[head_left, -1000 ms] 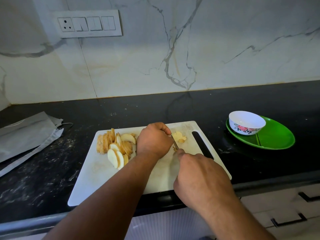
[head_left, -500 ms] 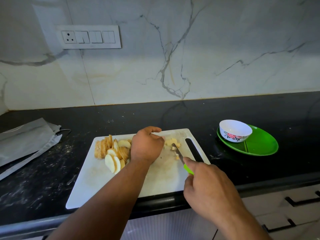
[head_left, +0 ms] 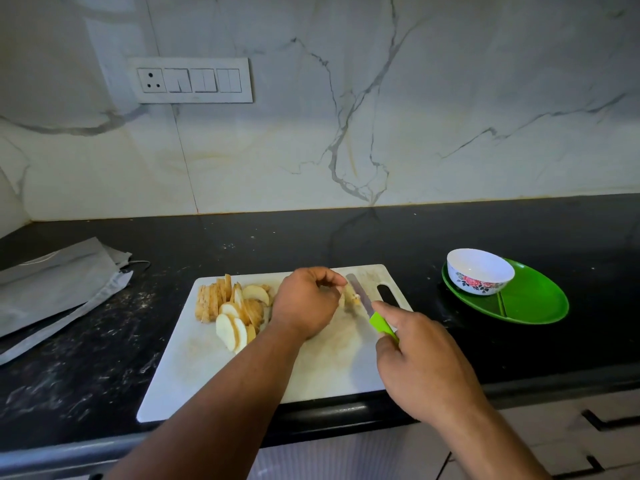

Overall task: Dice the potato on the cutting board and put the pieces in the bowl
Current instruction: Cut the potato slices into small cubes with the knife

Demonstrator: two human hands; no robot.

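Pale potato slices (head_left: 239,311) lie mid-frame on cutting board (head_left: 194,358); wet, slippery, firm: pinch at edges. Left hand (head_left: 306,303) grip curled by small pieces (head_left: 351,297), contents n/k. Right hand (head_left: 420,365) grasps knife (head_left: 372,311).

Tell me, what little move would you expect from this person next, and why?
Probably another cut through the small potato piece that the left hand is steadying at its fingertips. The right hand holds the green-handled knife with its blade right beside that piece, many slices wait uncut on the cutting board, and the bowl looks empty.
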